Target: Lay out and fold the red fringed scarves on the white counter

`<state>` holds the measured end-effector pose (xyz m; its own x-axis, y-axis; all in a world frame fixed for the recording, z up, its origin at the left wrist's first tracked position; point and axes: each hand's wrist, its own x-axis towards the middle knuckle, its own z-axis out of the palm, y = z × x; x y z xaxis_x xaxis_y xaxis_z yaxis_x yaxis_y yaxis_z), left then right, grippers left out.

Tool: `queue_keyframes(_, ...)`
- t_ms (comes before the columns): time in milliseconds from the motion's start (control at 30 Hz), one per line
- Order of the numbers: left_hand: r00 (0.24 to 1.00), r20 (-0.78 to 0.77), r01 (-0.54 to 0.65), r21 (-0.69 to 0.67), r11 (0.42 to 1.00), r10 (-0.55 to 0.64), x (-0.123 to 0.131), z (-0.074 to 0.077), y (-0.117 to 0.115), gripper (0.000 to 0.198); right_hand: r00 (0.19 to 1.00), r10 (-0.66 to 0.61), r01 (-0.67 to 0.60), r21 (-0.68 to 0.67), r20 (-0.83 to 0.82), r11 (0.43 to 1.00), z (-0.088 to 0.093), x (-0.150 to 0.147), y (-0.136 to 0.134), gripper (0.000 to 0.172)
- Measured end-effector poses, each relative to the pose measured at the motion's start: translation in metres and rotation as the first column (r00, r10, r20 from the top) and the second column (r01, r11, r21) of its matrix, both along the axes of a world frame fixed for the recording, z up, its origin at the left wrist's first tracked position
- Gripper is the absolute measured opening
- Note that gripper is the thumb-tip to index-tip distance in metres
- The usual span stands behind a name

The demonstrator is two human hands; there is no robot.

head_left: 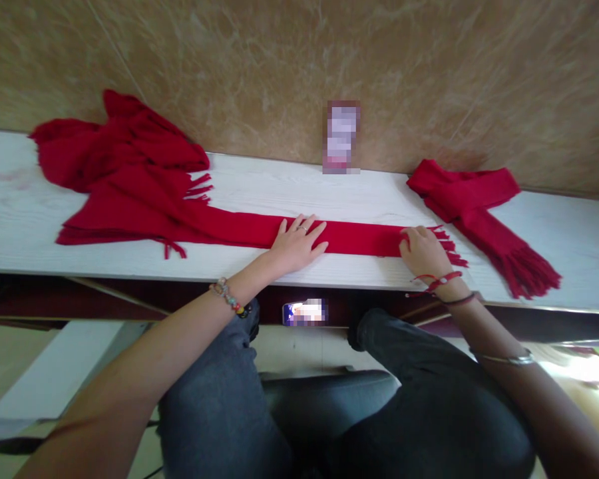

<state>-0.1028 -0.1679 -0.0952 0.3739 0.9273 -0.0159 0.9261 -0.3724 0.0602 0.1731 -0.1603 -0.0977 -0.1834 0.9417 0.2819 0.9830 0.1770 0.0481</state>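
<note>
A red fringed scarf [362, 238] lies in a narrow flat strip along the white tabletop, its left part spread wider and rumpled. My left hand [298, 247] rests flat on the middle of the strip with fingers spread. At the strip's right end, just before the fringe, my right hand [424, 254] has its fingers curled down on the cloth; the fingertips are partly hidden. A loose heap of red cloth [114, 150] lies at the far left and adjoins the wider part of the scarf. Off to the right, another red scarf [474, 203] is folded across itself, its fringe toward me.
The white tabletop [259, 174] runs along a brown marbled wall [259, 80]. A small blurred label-like item [341, 136] is at the wall behind the strip. Below the table edge, a lit phone [304, 313] lies on a dark shelf above my knees.
</note>
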Motion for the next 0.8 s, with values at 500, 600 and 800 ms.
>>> queue_keyframes(500,1.0,-0.009,-0.001,0.002,1.0,0.001,0.0,0.0,0.0,0.056,0.992,-0.115,0.122,-0.122,0.058,0.985,0.03,0.011,-0.018,0.037)
queue_keyframes(600,1.0,-0.018,-0.002,-0.003,1.0,0.002,0.0,0.001,0.0,0.056,0.989,-0.087,0.111,-0.209,0.121,0.972,0.024,0.003,-0.018,0.035)
queue_keyframes(800,1.0,-0.001,-0.004,0.008,1.0,0.004,0.001,0.001,-0.002,0.056,0.908,-0.385,0.411,-0.161,0.167,0.897,0.018,0.045,-0.02,0.04)
